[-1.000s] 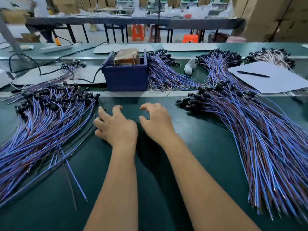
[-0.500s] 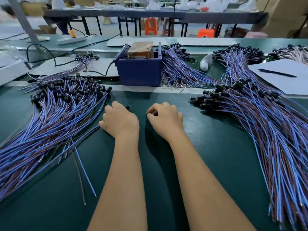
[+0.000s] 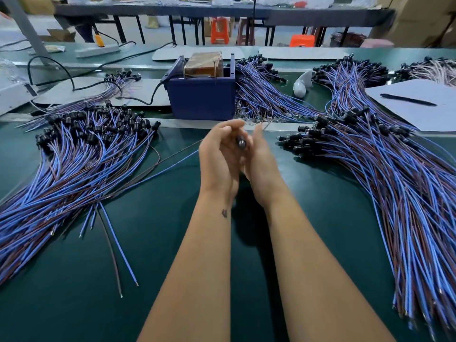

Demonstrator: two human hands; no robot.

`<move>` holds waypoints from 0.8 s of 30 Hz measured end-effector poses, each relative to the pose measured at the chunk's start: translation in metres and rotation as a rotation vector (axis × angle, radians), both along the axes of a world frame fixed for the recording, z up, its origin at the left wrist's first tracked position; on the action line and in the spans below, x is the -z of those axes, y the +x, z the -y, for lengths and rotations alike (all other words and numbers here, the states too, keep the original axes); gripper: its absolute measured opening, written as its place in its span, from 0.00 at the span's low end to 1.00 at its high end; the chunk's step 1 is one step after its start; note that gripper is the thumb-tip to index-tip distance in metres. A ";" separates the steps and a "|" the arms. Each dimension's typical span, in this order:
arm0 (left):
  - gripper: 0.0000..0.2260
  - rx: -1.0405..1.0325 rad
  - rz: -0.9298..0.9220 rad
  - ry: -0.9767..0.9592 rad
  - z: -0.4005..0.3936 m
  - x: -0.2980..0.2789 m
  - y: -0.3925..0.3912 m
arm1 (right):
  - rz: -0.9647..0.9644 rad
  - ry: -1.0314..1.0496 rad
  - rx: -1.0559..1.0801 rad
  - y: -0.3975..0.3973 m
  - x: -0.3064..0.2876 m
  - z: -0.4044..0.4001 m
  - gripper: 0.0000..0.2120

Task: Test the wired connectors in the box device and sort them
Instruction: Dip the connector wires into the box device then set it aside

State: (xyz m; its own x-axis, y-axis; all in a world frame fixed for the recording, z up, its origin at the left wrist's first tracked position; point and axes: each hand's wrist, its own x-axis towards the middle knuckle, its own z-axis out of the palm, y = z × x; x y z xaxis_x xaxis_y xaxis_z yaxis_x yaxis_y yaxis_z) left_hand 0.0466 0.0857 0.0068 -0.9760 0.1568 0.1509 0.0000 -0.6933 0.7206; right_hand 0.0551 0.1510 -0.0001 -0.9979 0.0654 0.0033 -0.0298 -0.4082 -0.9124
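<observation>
- Your left hand (image 3: 218, 156) and right hand (image 3: 259, 159) are up off the green worktop (image 3: 172, 243), pressed close together just in front of the blue box device (image 3: 202, 99).
- Between them sits one black connector (image 3: 241, 143), its round end facing you; your left hand's fingers curl round it from above.
- Your right hand stands edge-on beside it, fingers fairly straight, touching the connector's side; whether it actually grips, I cannot tell.
- That connector's wires (image 3: 172, 159), one blue and one brown, trail away to the left of the box device and lie across the worktop.
- Left of the box device, a big pile of wired connectors (image 3: 81, 154) fans out, black heads toward the box, bare wire ends toward you.
- Right of the box device, a second, larger pile (image 3: 385, 174) sweeps down the worktop the same way.
- Behind and just right of the box device, more blue-and-brown bundles (image 3: 256, 90) lie against its side.
- Inside the box device, a brown block (image 3: 204, 64) shows above the rim.
- A black cable (image 3: 138, 99) runs off the box device's left side.
- Far right of the box device, a pen (image 3: 407, 99) rests on a grey sheet (image 3: 424, 109).
</observation>
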 end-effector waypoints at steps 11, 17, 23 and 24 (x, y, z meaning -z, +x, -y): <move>0.21 0.747 -0.050 -0.592 0.045 0.006 -0.001 | 0.076 -0.157 0.216 0.005 -0.002 -0.018 0.05; 0.18 -0.048 0.003 -0.649 0.029 0.011 -0.007 | -0.014 -0.236 0.168 0.005 0.000 -0.025 0.08; 0.13 -0.283 0.065 -0.636 0.025 0.015 -0.014 | 0.011 0.155 0.059 0.006 0.000 -0.012 0.08; 0.13 -0.266 0.062 -0.610 0.025 0.015 -0.014 | 0.009 0.244 0.069 0.006 0.000 -0.008 0.08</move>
